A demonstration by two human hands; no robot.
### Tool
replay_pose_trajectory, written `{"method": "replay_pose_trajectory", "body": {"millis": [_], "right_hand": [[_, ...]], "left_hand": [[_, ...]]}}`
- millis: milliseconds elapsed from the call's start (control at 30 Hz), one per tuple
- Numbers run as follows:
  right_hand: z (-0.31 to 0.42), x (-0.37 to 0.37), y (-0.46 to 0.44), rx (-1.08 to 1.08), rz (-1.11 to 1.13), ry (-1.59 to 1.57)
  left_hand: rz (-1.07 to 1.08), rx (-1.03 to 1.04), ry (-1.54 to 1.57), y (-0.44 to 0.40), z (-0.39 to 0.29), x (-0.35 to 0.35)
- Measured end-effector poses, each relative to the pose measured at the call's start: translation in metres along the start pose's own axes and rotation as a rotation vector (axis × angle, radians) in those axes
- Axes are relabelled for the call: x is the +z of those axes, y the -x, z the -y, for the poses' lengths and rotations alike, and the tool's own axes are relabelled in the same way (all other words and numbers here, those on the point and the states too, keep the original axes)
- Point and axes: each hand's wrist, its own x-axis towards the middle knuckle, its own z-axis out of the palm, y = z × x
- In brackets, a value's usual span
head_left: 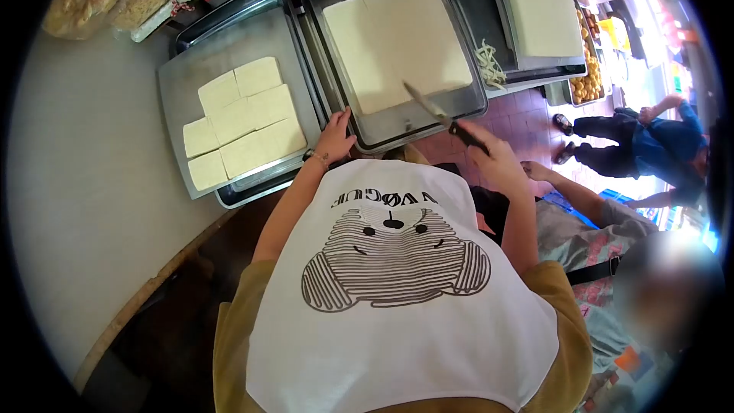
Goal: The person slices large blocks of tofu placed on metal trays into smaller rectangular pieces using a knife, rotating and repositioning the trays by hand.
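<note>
My right hand (493,159) is closed around the dark handle of a knife (433,106). The blade points up and left, over the near right part of a large white slab that looks like tofu (397,46). That slab lies in a dark-rimmed metal tray (378,134), and a thin cut line shows near its far edge. My left hand (336,139) rests at the tray's near left corner, its fingers apart and touching the rim. To its left, several cut white blocks (245,118) sit on a flat metal sheet (180,84) over another tray.
Farther right, another white slab (541,11) lies on a tray, with pale shreds (489,65) beside it. Round golden pieces (589,84) fill a tray beyond. A co-worker in grey (573,237) is close on my right; a person in blue (665,145) stands farther off.
</note>
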Motion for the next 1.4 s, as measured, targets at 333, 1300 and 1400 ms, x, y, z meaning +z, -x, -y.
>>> {"method": "replay_pose_trajectory", "body": {"millis": [333, 1300, 1400], "right_hand": [[0.011, -0.030, -0.070, -0.147, -0.314, 0.085], [-0.012, -0.013, -0.238, -0.216, -0.341, 0.305], [-0.021, -0.013, -0.243, -0.170, -0.353, 0.301]], "left_hand": [[-0.078, 0.006, 0.104, -0.004, 0.007, 0.007], [-0.201, -0.086, 0.126, 0.002, -0.016, 0.009], [-0.210, -0.071, 0.101, 0.000, -0.008, 0.014]]}}
